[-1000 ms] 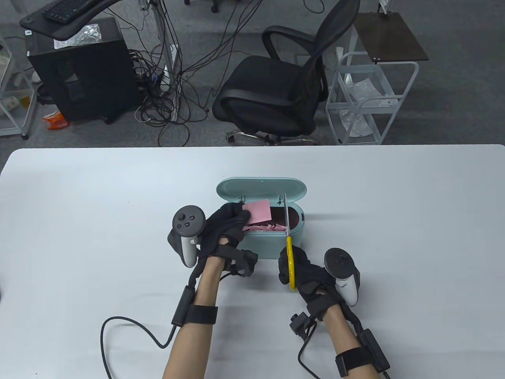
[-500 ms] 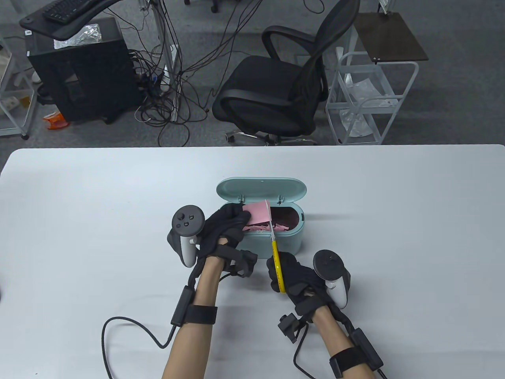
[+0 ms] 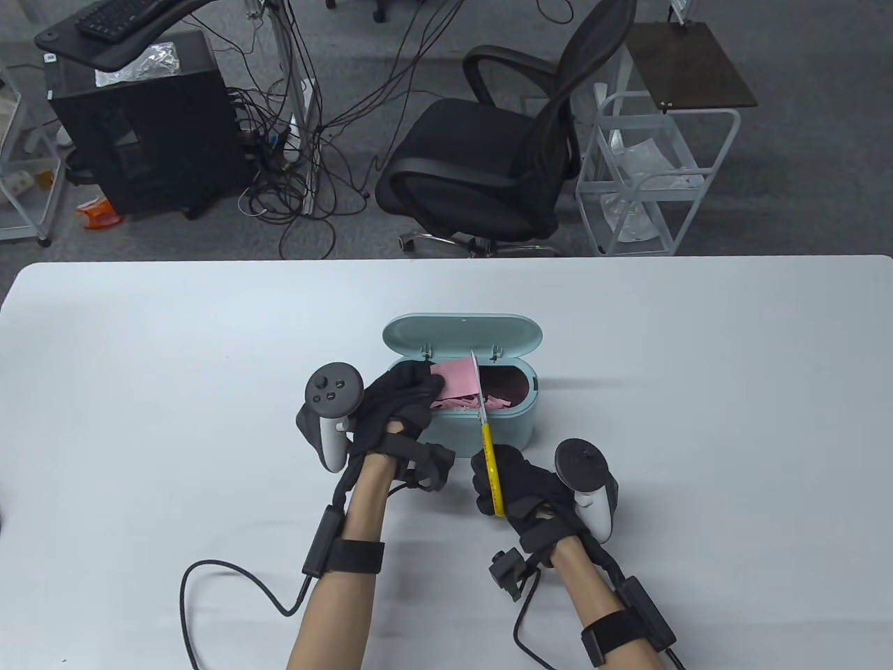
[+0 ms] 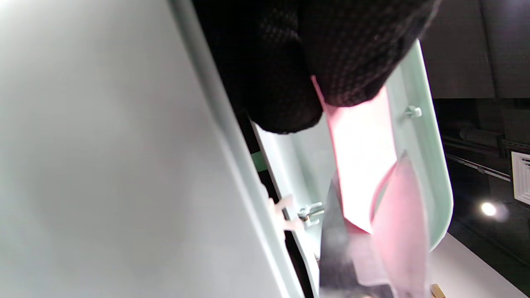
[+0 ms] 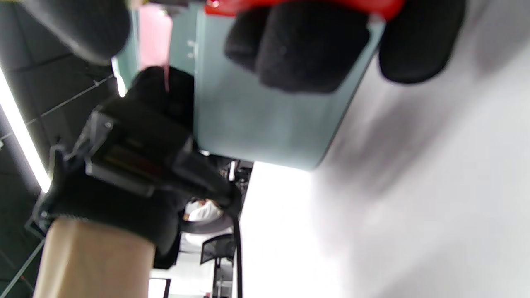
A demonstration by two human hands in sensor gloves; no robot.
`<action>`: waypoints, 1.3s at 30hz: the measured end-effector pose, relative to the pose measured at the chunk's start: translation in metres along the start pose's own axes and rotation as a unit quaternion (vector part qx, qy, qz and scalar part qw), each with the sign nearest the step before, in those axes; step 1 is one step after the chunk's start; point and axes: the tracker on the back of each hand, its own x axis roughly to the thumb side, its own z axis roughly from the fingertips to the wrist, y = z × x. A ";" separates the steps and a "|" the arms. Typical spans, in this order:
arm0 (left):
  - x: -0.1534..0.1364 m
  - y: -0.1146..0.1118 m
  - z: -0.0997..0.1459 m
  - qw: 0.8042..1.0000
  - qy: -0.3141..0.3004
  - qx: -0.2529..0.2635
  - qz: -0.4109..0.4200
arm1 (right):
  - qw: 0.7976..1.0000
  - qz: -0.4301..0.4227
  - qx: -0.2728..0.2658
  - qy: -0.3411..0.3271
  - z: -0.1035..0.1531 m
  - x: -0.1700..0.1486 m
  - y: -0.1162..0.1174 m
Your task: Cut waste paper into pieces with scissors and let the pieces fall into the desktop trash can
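A mint-green desktop trash can [image 3: 513, 426] stands mid-table with its lid [image 3: 462, 332] flipped back; pink scraps [image 3: 497, 401] lie inside. My left hand [image 3: 398, 401] pinches a pink sheet of paper [image 3: 457, 378] over the can's left half. In the left wrist view the pink paper [image 4: 364, 165] hangs from my fingertips with a strip curling off at the blade [image 4: 337, 248]. My right hand [image 3: 520, 488] grips the yellow-handled scissors [image 3: 490, 453], their blades reaching across the can along the paper's right edge. In the right wrist view my fingers [image 5: 298, 45] curl round the handle in front of the can's wall [image 5: 265, 120].
The white table [image 3: 139, 391] spreads wide on both sides of the can. A black cable [image 3: 209, 593] loops at the near edge by my left forearm. Beyond the table stand an office chair [image 3: 502, 167], a white cart [image 3: 656, 181] and a computer tower [image 3: 139, 125].
My right hand shifted left with the scissors, bringing the blades from the can's middle to the paper's right edge. The left hand held the paper still.
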 end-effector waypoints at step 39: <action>0.000 0.003 -0.002 0.999 -0.009 -0.033 -0.003 | 0.999 0.020 -0.047 0.003 -0.003 0.012 -0.007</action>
